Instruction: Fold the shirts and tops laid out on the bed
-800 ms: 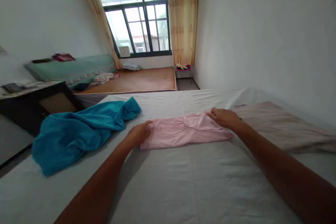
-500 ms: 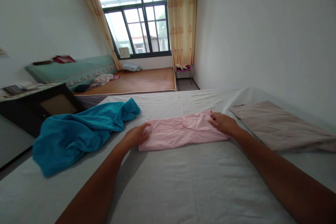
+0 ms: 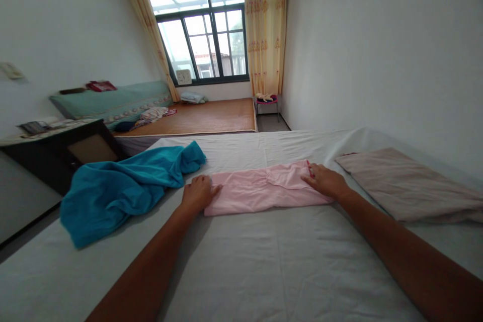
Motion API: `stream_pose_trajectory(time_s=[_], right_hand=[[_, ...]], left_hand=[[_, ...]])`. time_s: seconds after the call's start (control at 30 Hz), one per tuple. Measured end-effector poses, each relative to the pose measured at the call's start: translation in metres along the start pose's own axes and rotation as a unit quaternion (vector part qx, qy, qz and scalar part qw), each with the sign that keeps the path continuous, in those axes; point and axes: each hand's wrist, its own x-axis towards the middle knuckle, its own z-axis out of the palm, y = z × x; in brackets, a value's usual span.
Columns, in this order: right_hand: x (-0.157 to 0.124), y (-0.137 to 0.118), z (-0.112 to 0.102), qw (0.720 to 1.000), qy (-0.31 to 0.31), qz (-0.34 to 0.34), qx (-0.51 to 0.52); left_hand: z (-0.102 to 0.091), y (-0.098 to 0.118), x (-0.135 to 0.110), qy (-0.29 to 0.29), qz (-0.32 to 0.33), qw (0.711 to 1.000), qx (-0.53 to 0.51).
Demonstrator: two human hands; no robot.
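A pink garment (image 3: 256, 193), folded into a long flat strip with some wrinkles, lies across the bed in front of me. At its left end rests my left hand (image 3: 199, 193), thumb on the cloth and apart from the bent fingers. My right hand (image 3: 326, 181) has the strip's right end between thumb and fingers, where a small bit of red shows at the edge. Left of it a crumpled blue cloth item (image 3: 124, 188) is spread loosely. A folded beige cloth (image 3: 403, 181) lies to the right.
The white bed sheet (image 3: 241, 266) stretches under everything. Beyond it stands another bed with a brown mat (image 3: 215, 115). A dark cabinet (image 3: 90, 146) is at the left, and a white wall (image 3: 377, 50) runs along the right. A small stool (image 3: 267, 101) stands below the curtain (image 3: 266, 30).
My left thumb and fingers have spread apart at the garment's left end. My right hand stays at the other end. The whole view has shifted slightly.
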Motion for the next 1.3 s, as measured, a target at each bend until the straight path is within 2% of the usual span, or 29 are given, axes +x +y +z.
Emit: stream_pose_trajectory(time_s=[0.1, 0.2, 0.3, 0.43, 0.57, 0.7, 0.77, 0.87, 0.9, 0.97, 1.03, 1.1, 1.2, 1.3], right_hand=[[-0.002, -0.002, -0.003, 1.0, -0.005, 0.019, -0.015], [0.0, -0.001, -0.002, 0.999, 0.002, -0.029, 0.037], [0.002, -0.004, 0.005, 0.989, 0.052, -0.061, 0.122], [0.002, -0.013, 0.013, 0.968, 0.112, -0.033, 0.22], [0.0, -0.017, 0.003, 0.943, 0.093, -0.069, 0.311], [-0.004, -0.015, -0.019, 0.906, 0.045, -0.136, 0.399], [-0.006, -0.012, -0.024, 0.914, 0.007, -0.139, 0.38], [-0.007, -0.006, -0.019, 0.961, -0.032, -0.108, 0.251], [-0.007, -0.006, -0.017, 0.974, -0.023, -0.101, 0.203], [-0.01, -0.012, -0.015, 0.987, 0.039, -0.099, 0.122], [-0.015, -0.027, -0.016, 0.985, 0.113, -0.113, 0.07], [-0.024, -0.05, -0.014, 0.975, 0.13, -0.173, 0.049], [-0.034, -0.078, -0.002, 0.957, 0.059, -0.279, 0.059], [-0.035, -0.082, 0.017, 0.958, -0.003, -0.278, 0.066]], left_hand=[[0.01, 0.006, 0.001, -0.012, 0.005, 1.0, -0.011], [0.016, 0.012, 0.002, -0.005, 0.034, 0.997, -0.073], [0.017, 0.017, 0.003, 0.023, 0.054, 0.987, -0.15], [0.014, 0.02, 0.004, 0.066, 0.063, 0.965, -0.244], [0.006, 0.013, 0.009, 0.075, 0.054, 0.947, -0.308], [-0.002, -0.001, 0.017, 0.151, 0.087, 0.927, -0.333], [-0.001, -0.008, 0.019, 0.145, 0.082, 0.937, -0.307], [0.002, -0.013, 0.017, 0.091, 0.037, 0.973, -0.207], [0.003, -0.012, 0.016, 0.084, 0.03, 0.981, -0.17], [0.001, -0.004, 0.011, 0.101, 0.05, 0.987, -0.117], [-0.002, 0.012, 0.004, 0.119, 0.117, 0.981, -0.098], [-0.001, 0.034, -0.003, 0.1, 0.204, 0.969, -0.099], [0.008, 0.062, -0.013, 0.011, 0.288, 0.952, -0.105], [0.019, 0.065, -0.012, -0.051, 0.273, 0.955, -0.102]])
